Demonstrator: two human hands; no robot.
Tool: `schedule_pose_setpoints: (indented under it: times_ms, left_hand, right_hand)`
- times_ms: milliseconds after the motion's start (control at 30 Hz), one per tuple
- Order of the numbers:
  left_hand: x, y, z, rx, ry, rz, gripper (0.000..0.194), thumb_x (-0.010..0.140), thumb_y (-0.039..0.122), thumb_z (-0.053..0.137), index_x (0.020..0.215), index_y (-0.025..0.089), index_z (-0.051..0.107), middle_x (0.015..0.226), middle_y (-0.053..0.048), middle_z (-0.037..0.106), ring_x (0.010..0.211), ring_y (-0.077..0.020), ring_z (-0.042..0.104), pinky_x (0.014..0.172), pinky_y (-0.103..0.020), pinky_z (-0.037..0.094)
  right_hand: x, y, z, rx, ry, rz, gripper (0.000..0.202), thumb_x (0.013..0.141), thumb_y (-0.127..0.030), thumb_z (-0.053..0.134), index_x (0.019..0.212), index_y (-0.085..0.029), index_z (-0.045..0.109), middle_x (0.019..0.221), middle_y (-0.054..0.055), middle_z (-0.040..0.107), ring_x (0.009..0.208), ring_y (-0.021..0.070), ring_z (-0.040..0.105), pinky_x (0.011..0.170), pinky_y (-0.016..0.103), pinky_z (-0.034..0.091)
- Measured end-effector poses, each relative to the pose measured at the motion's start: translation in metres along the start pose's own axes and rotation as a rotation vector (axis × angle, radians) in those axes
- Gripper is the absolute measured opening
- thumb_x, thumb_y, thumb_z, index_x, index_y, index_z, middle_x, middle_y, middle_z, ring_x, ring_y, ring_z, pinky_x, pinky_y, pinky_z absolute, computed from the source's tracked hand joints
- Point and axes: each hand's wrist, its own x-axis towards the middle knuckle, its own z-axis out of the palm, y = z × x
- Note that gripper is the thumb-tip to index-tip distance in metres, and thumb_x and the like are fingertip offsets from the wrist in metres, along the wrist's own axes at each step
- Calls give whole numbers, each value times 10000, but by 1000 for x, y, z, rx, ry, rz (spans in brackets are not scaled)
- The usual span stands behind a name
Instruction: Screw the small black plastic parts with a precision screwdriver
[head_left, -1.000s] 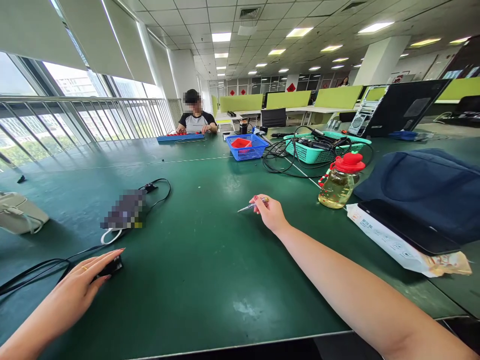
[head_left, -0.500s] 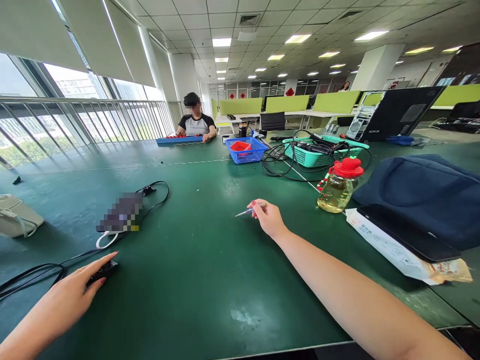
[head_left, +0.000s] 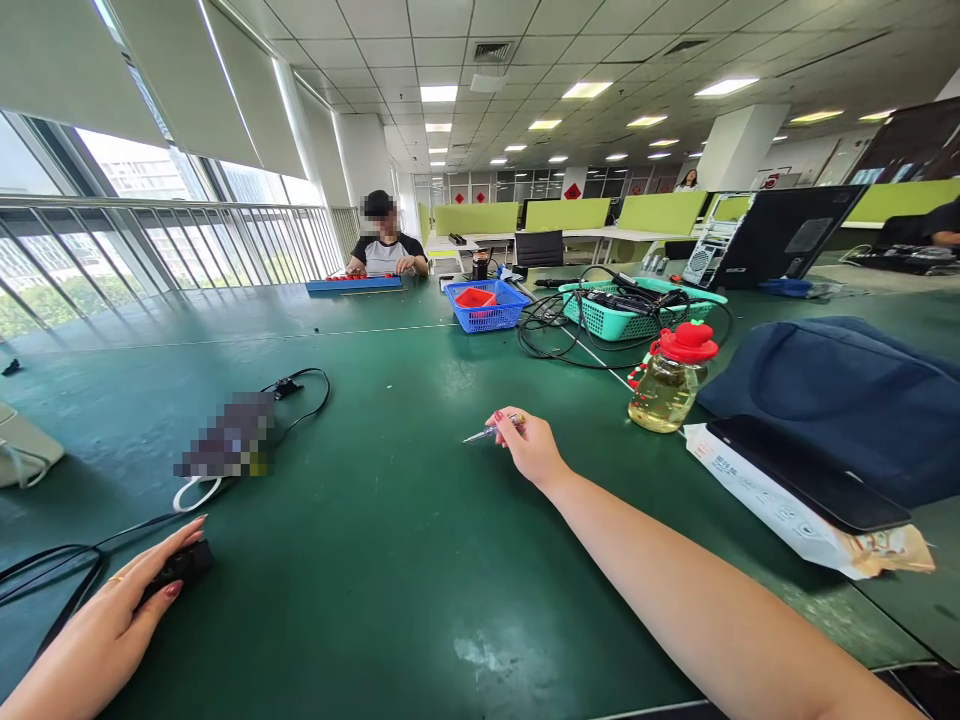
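While a red-lidded clear bottle [head_left: 664, 398] and limp navy fabric bag [head_left: 840, 400] occupy the right, one slim, silver-tipped tool [head_left: 478, 436] at centre, pinched in the right hand [head_left: 531, 447]; left hand [head_left: 120, 615] around small black block [head_left: 187, 564], near left (grip unclear).

A dark green surface [head_left: 360, 600] spreads around the right hand's fingers [head_left: 504, 420], with a blue basket [head_left: 491, 320] and a green basket [head_left: 611, 322], its black cables [head_left: 637, 295] spilling over, well beyond them. To their right sit a red-lidded jar [head_left: 666, 395], a navy bag [head_left: 832, 400] and a white packet [head_left: 757, 488]; far ahead and left, a blue tray [head_left: 356, 287]. A black device [head_left: 193, 562] lies under the left hand's fingers [head_left: 166, 546], a blurred dark object [head_left: 232, 432] just beyond, a pale bag [head_left: 22, 450] farther left.
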Motion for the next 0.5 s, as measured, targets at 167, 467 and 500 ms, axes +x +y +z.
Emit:
schedule_pose_setpoints:
  times_ms: [167,467,500]
  left_hand:
    - [0,0,-3,-58,-9,-43,709,869,391,443,1549,415,243,1401,42,614,1340,-275,528,1147,-441,396]
    - [-4,5,-1,54,-3,26,622,882,442,434,1501,410,372,1415,61,599,1293,-239,575,1098,-370,452]
    - [-4,6,-2,124,17,-1,606,878,468,433,1481,408,408,1390,70,620,1263,-231,600,1055,-346,490]
  right_hand:
    - [1,0,0,-9,3,-9,499,919,-630,439,813,-219,701,617,18,614,590,176,591,600,296,466]
    - [0,1,1,-2,5,0,487,921,-617,446,817,-219,706,624,21,617,600,178,599,609,300,480]
    - [0,0,0,0,8,-1,486,919,-618,450,816,-218,706,624,21,619,601,179,600,610,300,482]
